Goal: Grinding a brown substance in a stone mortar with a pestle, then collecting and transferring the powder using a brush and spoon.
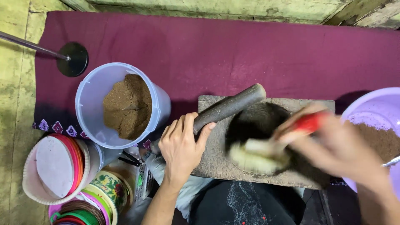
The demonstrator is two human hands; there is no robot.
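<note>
Left hand (180, 146) wrapped around a dark stone pestle (227, 109), fingers curled over its lower end, the pestle lying tilted across the corner of a square stone mortar (212, 160). Right hand (337, 148), blurred, closed on the red handle of a pale-bristled brush (266, 152) inside the mortar's dark hollow. Left of that, a round translucent tub (89, 104) holding brown powder. Lower left, a pale basket (31, 189) of flat round lids in pink and white, more coloured lids below, beside a floral-patterned round tin (109, 185). At right, a lilac basin (375, 110) with more brown powder. Underneath, a maroon cloth (250, 50) with an embroidered edge, spread over a worn greenish floor (16, 121).
</note>
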